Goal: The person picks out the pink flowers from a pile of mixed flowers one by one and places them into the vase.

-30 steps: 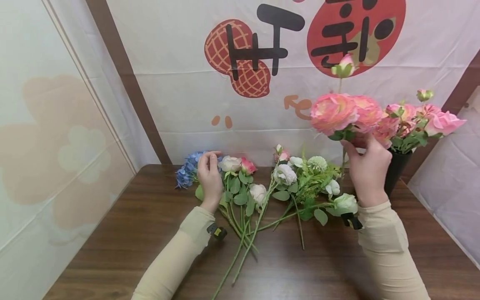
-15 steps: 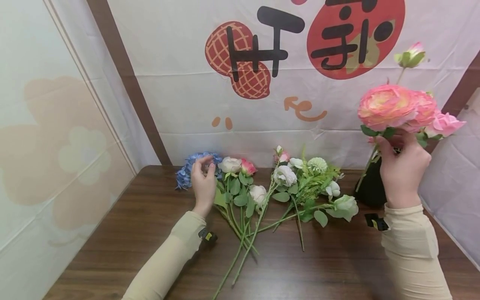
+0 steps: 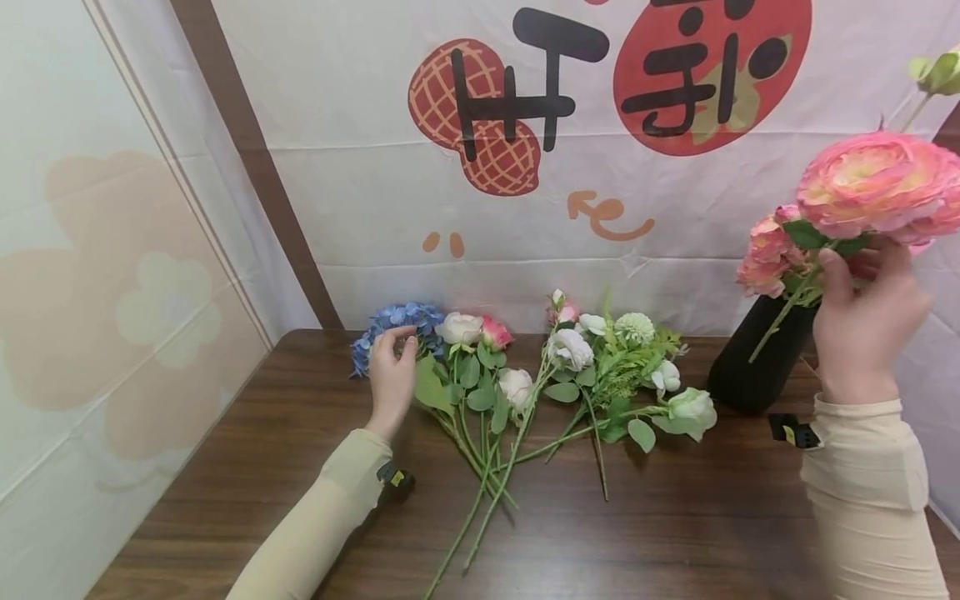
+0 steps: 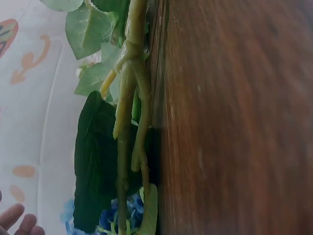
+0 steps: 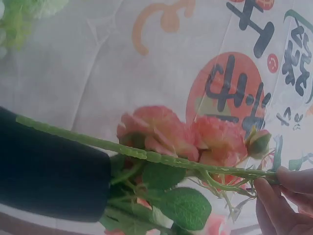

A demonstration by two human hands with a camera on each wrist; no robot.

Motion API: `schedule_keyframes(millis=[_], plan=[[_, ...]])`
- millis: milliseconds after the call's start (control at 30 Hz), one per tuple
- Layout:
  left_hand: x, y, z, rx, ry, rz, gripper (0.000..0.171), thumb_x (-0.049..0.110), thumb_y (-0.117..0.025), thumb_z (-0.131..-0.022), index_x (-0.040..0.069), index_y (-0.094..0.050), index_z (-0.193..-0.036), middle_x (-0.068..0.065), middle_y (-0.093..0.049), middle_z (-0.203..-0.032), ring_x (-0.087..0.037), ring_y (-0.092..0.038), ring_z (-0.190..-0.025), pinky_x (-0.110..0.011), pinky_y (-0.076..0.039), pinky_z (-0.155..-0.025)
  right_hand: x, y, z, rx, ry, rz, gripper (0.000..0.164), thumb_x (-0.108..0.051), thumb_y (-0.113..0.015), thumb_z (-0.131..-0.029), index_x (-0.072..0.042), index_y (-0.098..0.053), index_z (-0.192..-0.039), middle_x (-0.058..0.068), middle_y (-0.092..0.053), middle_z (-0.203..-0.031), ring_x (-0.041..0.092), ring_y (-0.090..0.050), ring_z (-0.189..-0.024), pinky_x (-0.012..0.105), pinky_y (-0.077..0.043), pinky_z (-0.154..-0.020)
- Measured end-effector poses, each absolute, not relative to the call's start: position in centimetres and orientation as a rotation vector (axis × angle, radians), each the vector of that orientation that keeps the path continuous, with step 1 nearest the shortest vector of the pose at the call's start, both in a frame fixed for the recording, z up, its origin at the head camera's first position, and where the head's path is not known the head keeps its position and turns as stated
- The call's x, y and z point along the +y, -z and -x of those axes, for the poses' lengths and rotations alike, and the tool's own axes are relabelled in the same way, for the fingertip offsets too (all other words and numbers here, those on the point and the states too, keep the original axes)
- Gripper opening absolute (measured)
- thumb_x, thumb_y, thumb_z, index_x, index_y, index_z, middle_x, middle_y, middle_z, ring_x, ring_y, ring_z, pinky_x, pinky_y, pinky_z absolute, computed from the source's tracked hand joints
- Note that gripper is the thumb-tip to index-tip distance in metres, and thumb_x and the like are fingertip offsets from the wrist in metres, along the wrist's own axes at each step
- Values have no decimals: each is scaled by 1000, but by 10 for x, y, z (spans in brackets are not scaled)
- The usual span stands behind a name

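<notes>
My right hand (image 3: 870, 321) pinches the green stem (image 5: 146, 155) of a large pink flower (image 3: 877, 183) just under its bloom, in front of the black vase (image 3: 765, 358). In the right wrist view the stem's cut end overlaps the vase's side, outside its mouth. Smaller pink flowers (image 3: 772, 254) stand in the vase. My left hand (image 3: 392, 379) hovers by the blue hydrangea (image 3: 408, 317) with loosely bent fingers and holds nothing. Its fingertips show at the lower corner of the left wrist view, beside stems (image 4: 128, 98) and a dark leaf (image 4: 93, 161).
On the wooden table (image 3: 300, 467) lie a white rose (image 3: 517, 387), a red-pink flower (image 3: 495, 333), a pale green rose (image 3: 690, 412) and a round green bloom (image 3: 636, 327), with crossed stems reaching toward the front. A printed cloth (image 3: 360, 208) hangs behind.
My right hand has carried the pink flower rightward, past the vase's front, uncovering the vase. My left hand has drifted slightly left and down, away from the white and red-pink flowers.
</notes>
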State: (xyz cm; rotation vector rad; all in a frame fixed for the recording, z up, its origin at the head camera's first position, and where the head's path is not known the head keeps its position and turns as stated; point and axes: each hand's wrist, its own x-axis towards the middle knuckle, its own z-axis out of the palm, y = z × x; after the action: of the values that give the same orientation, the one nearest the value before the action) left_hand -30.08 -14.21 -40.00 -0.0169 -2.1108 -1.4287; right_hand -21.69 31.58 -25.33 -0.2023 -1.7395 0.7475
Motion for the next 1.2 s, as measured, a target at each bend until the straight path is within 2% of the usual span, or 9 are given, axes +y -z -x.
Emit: schedule_keyframes(millis=[133,200,400,500,667,800,1067,1200], plan=[[-150,400,301,-2196,1378,4,28,15,-49,-97,1,-62,-118,-16,-55,-108,-26,-46,-95,-36,-35,-79,321,246,218,-1675,-737,151,26,-24,-61,-91,-27,-64,-116,-31,-51,-87,-23,-42,-74,4,-37,-71],[-154,399,300,-2228,1359,-5,29,17,-49,-97,2,-62,-118,-16,-55,-107,-27,-46,-96,-37,-35,-81,324,242,219,-1650,-729,133,27,-19,-61,-90,-25,-64,-116,-37,-45,-87,-22,-42,-75,4,-37,-73],[-168,399,297,-2359,1294,-22,34,24,-47,-99,4,-59,-123,-17,-55,-116,-32,-44,-107,-45,-35,-91,328,234,220,-1604,-760,85,32,-21,-56,-94,-18,-54,-126,-29,-51,-107,-16,-44,-87,8,-39,-81],[-174,400,296,-2397,1265,-22,35,25,-46,-99,4,-58,-124,-19,-54,-121,-34,-43,-113,-47,-34,-95,330,232,219,-1623,-778,138,34,-23,-52,-96,-19,-50,-130,-27,-49,-111,-13,-44,-91,9,-40,-81],[-183,401,294,-2416,1226,22,37,25,-47,-99,0,-58,-124,-21,-52,-130,-39,-39,-124,-49,-29,-105,333,226,217,-1686,-750,234,36,-30,-45,-100,-20,-42,-134,-24,-46,-120,-12,-42,-101,11,-39,-88],[-190,402,292,-2447,1179,39,37,24,-47,-98,-2,-58,-124,-23,-51,-131,-42,-37,-126,-51,-27,-107,333,219,218,-1689,-756,293,35,-31,-43,-100,-21,-42,-133,-24,-48,-118,-12,-44,-103,12,-40,-91],[-202,401,289,-2518,1075,76,43,29,-43,-100,-3,-56,-125,-26,-49,-133,-45,-35,-126,-53,-25,-107,331,208,216,-1672,-892,496,31,-40,-50,-96,-27,-55,-124,-29,-45,-98,-15,-43,-93,10,-35,-86],[-208,402,286,-2540,1066,86,45,30,-43,-100,-4,-54,-126,-26,-46,-136,-45,-33,-128,-53,-23,-107,330,205,215,-1672,-904,539,30,-42,-50,-95,-30,-56,-122,-30,-46,-98,-16,-43,-92,10,-35,-86]])
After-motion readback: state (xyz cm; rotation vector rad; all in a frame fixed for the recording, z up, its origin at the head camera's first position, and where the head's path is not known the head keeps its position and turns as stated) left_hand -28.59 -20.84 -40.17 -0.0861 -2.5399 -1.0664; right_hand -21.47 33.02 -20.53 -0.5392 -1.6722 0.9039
